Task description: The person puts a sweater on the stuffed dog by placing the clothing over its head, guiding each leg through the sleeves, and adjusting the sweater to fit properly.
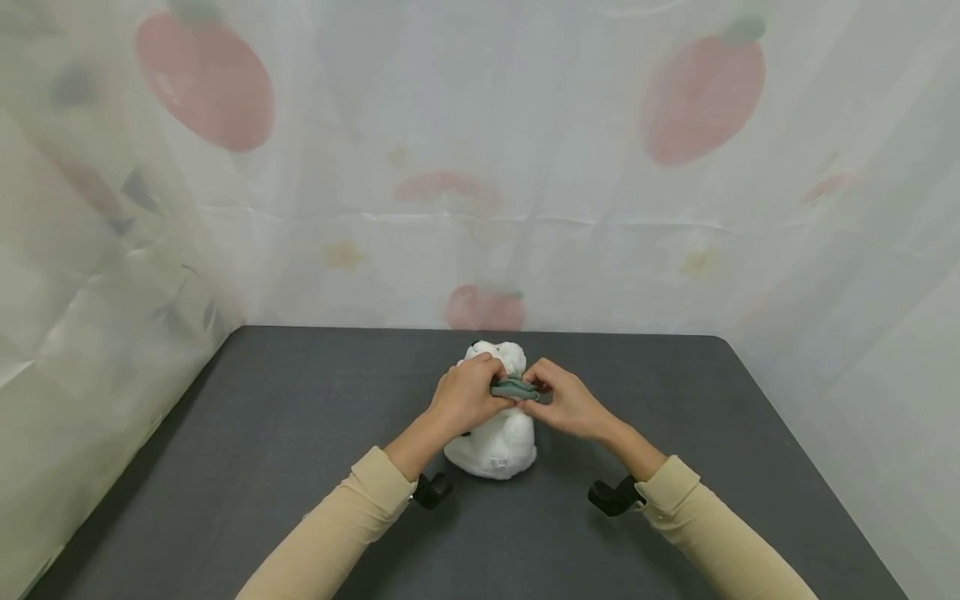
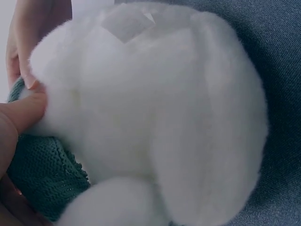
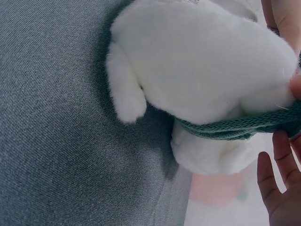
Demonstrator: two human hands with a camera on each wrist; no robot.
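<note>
left hand [image 1: 467,395]: fingers pinch the green scarf [image 1: 514,389] | plush toy [image 1: 495,446]: upright at frame centre on the dark table [image 1: 262,450], scarf round its neck | right hand [image 1: 567,402]: fingers clamp the scarf's other end | room: bare tabletop both sides, table's far edge just behind toy

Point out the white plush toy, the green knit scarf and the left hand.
white plush toy [image 1: 498,446]: head view, on its lower body.
green knit scarf [image 3: 225,128]: right wrist view, on the band round the toy.
left hand [image 1: 467,396]: head view, on its back.
</note>
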